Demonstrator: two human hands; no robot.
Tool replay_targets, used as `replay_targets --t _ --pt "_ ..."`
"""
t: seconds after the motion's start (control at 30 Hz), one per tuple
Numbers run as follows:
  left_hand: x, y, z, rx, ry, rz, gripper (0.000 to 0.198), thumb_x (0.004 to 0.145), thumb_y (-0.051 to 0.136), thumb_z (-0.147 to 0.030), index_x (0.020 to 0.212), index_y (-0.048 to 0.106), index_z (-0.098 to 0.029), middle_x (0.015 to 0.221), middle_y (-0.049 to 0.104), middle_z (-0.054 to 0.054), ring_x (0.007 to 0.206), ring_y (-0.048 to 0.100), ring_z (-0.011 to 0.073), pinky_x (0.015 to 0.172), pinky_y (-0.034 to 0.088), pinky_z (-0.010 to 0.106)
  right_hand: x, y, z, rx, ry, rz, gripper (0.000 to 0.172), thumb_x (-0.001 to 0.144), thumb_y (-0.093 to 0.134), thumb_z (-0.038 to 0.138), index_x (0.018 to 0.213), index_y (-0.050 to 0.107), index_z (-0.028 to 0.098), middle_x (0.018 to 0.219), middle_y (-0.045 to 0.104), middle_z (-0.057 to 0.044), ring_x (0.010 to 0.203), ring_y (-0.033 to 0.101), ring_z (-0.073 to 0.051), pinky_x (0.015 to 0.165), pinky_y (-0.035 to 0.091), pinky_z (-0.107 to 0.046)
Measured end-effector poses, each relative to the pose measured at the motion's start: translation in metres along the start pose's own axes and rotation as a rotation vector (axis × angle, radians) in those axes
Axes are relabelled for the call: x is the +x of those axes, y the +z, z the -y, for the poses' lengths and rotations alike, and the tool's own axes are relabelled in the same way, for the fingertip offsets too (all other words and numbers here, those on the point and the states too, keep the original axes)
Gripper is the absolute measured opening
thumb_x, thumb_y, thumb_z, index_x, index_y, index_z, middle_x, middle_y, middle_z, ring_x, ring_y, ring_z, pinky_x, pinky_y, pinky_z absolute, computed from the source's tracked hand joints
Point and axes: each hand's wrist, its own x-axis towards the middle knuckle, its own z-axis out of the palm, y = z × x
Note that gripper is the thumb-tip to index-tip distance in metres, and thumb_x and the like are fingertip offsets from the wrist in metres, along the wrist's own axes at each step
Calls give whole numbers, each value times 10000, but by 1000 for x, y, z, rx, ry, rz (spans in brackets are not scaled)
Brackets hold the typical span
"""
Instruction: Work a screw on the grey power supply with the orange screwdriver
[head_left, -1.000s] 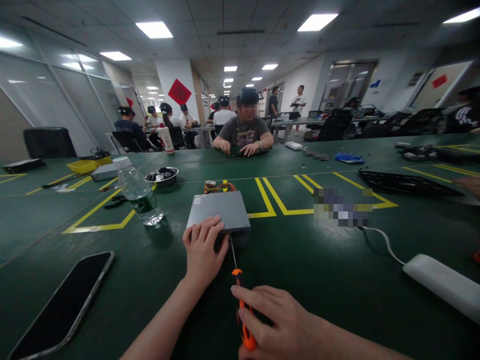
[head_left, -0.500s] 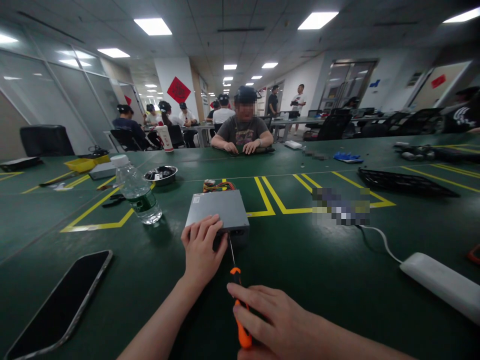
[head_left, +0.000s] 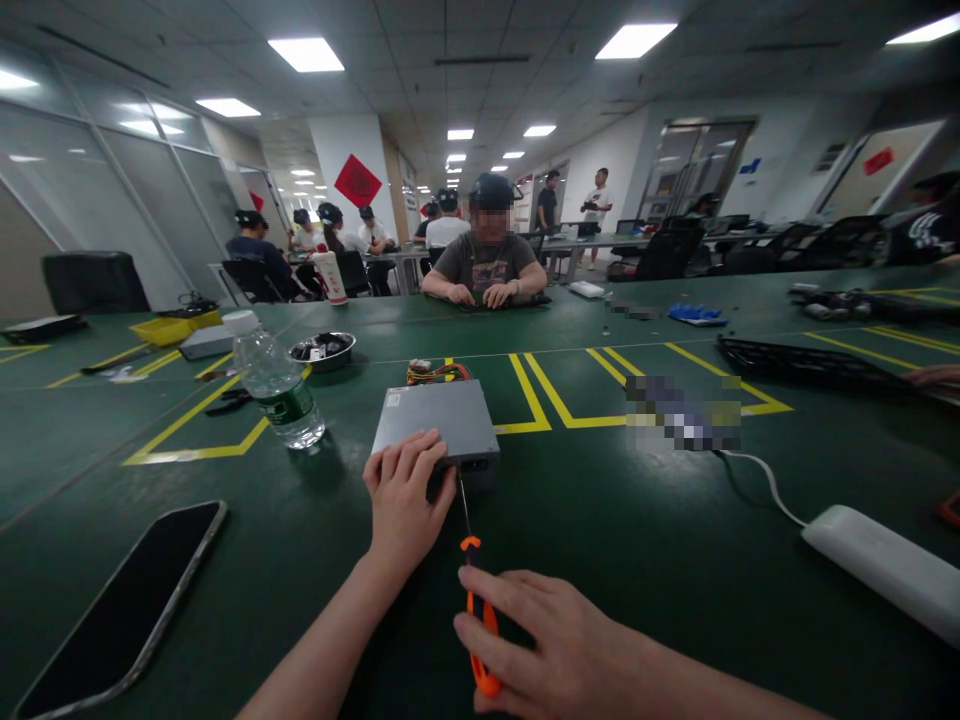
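Note:
A grey metal box point(head_left: 442, 420) with coloured wires at its far end lies on the green table point(head_left: 615, 540). My left hand point(head_left: 403, 500) rests on its near left corner, fingers curled over the top edge and gripping it. My right hand point(head_left: 551, 650) is closed around the orange handle of a screwdriver point(head_left: 476, 590). The thin shaft points away from me and its tip meets the near face of the box.
A black phone point(head_left: 124, 610) lies at the near left, a water bottle point(head_left: 274, 380) left of the box, a metal bowl point(head_left: 322, 350) behind it. A white power strip point(head_left: 885, 570) with cable sits at the right. A person point(head_left: 487, 260) sits opposite; others sit further back.
My right hand has shifted a little along the screwdriver handle, which has turned slightly. The left hand and the box stay put.

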Motion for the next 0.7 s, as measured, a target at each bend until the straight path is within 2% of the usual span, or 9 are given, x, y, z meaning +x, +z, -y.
replay_targets --t 0.17,0.3,0.37,0.43,0.5,0.6,0.7 --pt "0 1 0 3 5 -8 182 803 551 -260 985 556 -256 1128 628 21 1063 529 224 902 283 420 -4 -1 -3 -4 -13 -79 342 948 364 380 985 544 93 1044 624 -201 879 645 -179 756 523 -264" --pt "0 2 1 0 16 -11 192 799 555 -260 992 557 -258 1130 627 20 1063 530 226 896 286 419 1 -15 -2 -12 -73 -100 181 920 392 142 928 573 128 964 668 -134 785 658 -135 757 520 -225" --pt "0 2 1 0 15 -12 195 799 556 -258 993 555 -258 1127 629 19 1062 532 226 900 285 420 2 -25 -2 -9 -80 -121 242 915 349 91 895 582 151 844 689 -90 697 657 -106 718 523 -186" --pt "0 2 2 6 14 -11 194 801 555 -262 995 552 -257 1129 629 21 1062 534 226 904 283 423 0 -31 -3 -52 -53 -144 246 905 357 70 864 583 159 820 694 -79 663 654 -102 693 527 -178" --pt "1 1 2 12 20 -11 200 802 552 -262 1002 549 -255 1130 629 26 1060 535 227 899 286 422 -6 -31 -6 -95 -38 -164 207 881 395 65 854 579 156 861 694 -90 674 655 -111 695 530 -199" --pt "1 1 1 21 35 -18 204 796 557 -261 1000 551 -253 1117 635 29 1047 541 229 881 293 419 -18 -26 -12 -100 -69 -113 131 863 451 144 906 575 139 949 676 -135 759 656 -152 707 534 -251" --pt "1 1 1 23 32 -15 204 791 561 -260 995 551 -253 1113 636 30 1044 542 230 878 292 417 -24 -20 -15 -80 -74 -89 198 881 470 285 953 564 127 984 657 -169 809 651 -177 721 531 -285"
